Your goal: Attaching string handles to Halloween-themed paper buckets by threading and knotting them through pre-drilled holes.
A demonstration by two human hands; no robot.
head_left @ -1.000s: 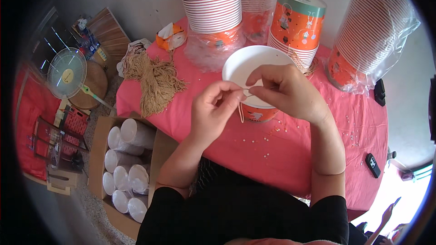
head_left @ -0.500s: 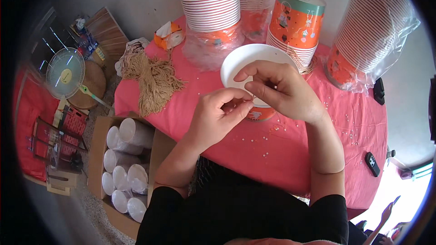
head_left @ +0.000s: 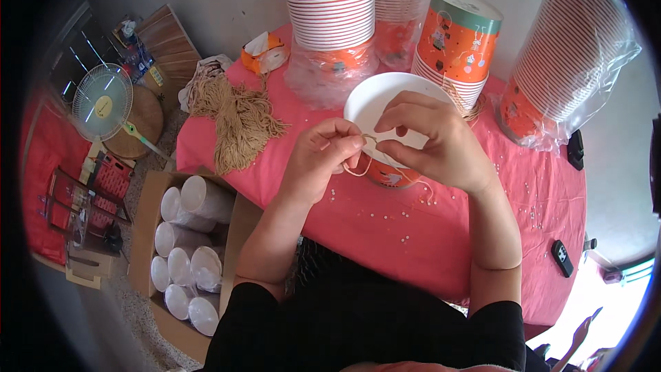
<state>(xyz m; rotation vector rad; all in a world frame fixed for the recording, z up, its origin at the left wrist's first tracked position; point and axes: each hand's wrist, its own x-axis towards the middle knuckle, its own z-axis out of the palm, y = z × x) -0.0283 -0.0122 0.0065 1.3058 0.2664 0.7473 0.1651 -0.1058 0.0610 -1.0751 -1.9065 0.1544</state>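
Between thumb and forefinger, my left hand (head_left: 313, 165) pinches a thin tan cord (head_left: 369, 138). The cord makes a small loop at the fingertips, and its loose ends hang down, one toward the table. Close on the other side is my right hand (head_left: 444, 145), its thumb and forefinger apart around the loop's right side, with the other fingers curled. Just beyond and below both hands stands an orange paper bucket (head_left: 365, 91) with a white inside, partly hidden by them. A bundle of tan cords (head_left: 241, 124) lies on the table to the left.
Stacked paper buckets (head_left: 330, 10) stand at the back, with an upside-down orange bucket (head_left: 460, 34) and a bagged stack (head_left: 561, 62) farther right. A tissue pack (head_left: 265, 52) and a black remote (head_left: 562, 258) lie on the pink tablecloth (head_left: 427, 255). An open carton (head_left: 237, 234) of wrapped cups sits left.
My hands have parted slightly, my left hand shifting left and up. The cord's loop and hanging ends now show between them. The whole view has shifted a little.
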